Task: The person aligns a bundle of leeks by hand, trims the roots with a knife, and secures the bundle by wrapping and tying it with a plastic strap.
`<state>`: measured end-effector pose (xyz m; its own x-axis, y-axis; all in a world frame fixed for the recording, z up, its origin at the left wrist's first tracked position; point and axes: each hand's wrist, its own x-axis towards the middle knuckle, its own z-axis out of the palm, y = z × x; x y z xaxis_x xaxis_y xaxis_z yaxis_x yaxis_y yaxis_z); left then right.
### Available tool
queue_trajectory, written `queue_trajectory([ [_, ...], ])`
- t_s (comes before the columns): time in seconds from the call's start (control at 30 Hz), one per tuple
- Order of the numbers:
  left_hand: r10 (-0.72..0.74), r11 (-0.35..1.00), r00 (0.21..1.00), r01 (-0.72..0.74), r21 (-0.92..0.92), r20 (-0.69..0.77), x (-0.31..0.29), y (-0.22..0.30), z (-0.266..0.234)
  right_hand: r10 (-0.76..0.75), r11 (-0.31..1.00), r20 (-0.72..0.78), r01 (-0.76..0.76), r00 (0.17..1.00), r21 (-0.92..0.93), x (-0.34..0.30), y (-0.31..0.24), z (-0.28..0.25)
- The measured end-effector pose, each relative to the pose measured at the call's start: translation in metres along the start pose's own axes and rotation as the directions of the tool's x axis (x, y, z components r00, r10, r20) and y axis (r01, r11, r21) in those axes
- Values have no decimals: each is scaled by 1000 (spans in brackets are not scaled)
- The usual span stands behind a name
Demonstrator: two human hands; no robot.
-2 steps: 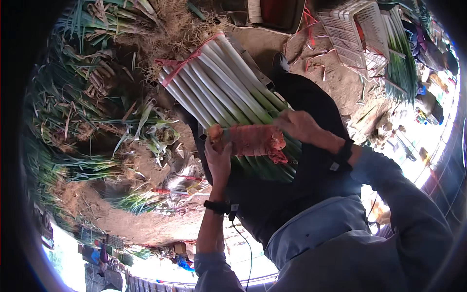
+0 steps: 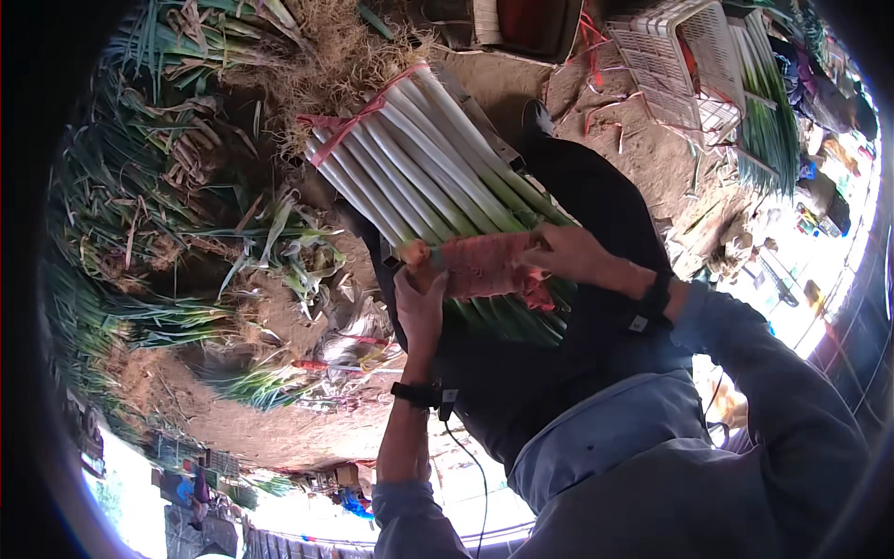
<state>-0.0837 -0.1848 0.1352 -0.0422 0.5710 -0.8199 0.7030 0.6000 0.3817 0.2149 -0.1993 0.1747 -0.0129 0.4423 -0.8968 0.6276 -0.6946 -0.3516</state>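
Observation:
A bundle of leeks [image 2: 424, 158], white at the stalks and green toward the leaves, lies slanting across my lap. A red band [image 2: 346, 130] crosses it near the root end. Over the green part lies a roll of red ribbon [image 2: 484, 265], or a similar wrapped red roll, with an orange-brown left end. My left hand [image 2: 421, 303] is closed around that end, thumb along its near side. My right hand [image 2: 573, 253] is closed at the opposite end, fingertips on the red material, where loose red folds hang. The leaf tips beneath the roll are partly hidden.
Heaped leeks [image 2: 130, 205] with dry roots cover the ground at left. A white plastic crate [image 2: 666, 70] stands at upper right, beside another leek bundle [image 2: 765, 130]. A dark container [image 2: 531, 28] is at the top. Red strips lie on the dirt floor [image 2: 610, 98].
My right hand has come down and inward onto the right end of the red roll. My left hand stays at its end, nearly still.

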Motion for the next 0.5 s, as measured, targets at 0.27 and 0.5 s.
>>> queue_trajectory([
  [0.27, -105, 992, 974, 90, 83, 202, -19, 1, 11, 0, 1000, -77, 2, 997, 31, 37, 8, -8],
  [0.5, -118, 992, 979, 108, 67, 165, -12, -3, 25, -31, 999, -121, 34, 992, 21, 53, 23, -4],
])
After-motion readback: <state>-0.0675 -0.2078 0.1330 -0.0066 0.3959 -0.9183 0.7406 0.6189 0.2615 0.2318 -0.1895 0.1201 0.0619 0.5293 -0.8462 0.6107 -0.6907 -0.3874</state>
